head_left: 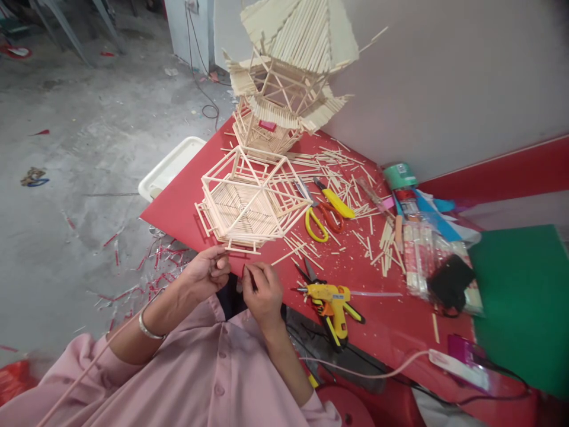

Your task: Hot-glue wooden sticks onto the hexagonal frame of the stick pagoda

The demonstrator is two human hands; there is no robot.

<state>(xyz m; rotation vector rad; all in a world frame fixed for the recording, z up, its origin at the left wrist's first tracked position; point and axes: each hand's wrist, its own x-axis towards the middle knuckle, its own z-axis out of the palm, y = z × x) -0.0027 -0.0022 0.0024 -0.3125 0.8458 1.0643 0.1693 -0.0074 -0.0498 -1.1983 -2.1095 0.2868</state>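
A six-sided frame of thin wooden sticks, with a floor of sticks in rings, rests near the front edge of the red table. Along its near side runs a small stick railing. My left hand has its fingertips closed at the left end of that railing. Just right of it, my right hand is closed, thumb against forefinger, below the railing and apart from it; what it may hold is hidden. Behind the frame stands a tiered stick pagoda with slatted roofs.
A yellow glue gun lies right of my hands, near pliers. Scissors, a yellow cutter and loose sticks lie farther back. Packs of sticks, a black object and a green board are at right.
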